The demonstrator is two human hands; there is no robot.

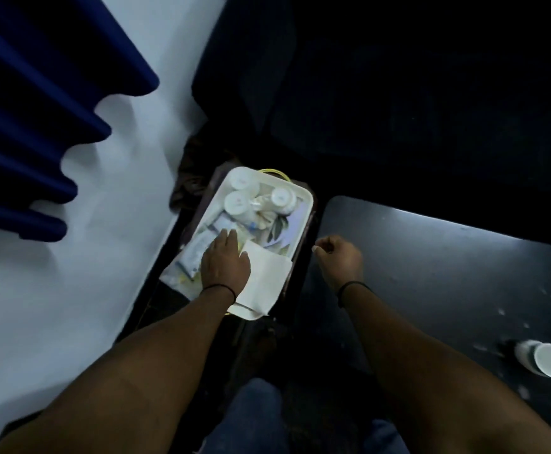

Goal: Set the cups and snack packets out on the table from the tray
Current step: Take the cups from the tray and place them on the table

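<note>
A white tray (305, 199) sits low in the middle, on a dark stand. It holds three upturned white cups (238, 202) at its far end and several snack packets (199, 249) nearer me. A white napkin (267, 276) covers its near right corner. My left hand (225, 262) lies flat on the packets, fingers together and stretched out; whether it grips one I cannot tell. My right hand (338, 257) hovers with curled fingers, holding nothing, between the tray and the dark table (431, 257). One white cup (544, 358) lies on its side at the table's right edge.
A white wall (81, 257) with dark blue curtain folds (22, 126) runs along the left. Dark seating fills the top right. My knees in blue trousers (261, 417) are at the bottom. Pale specks dot the table near the cup.
</note>
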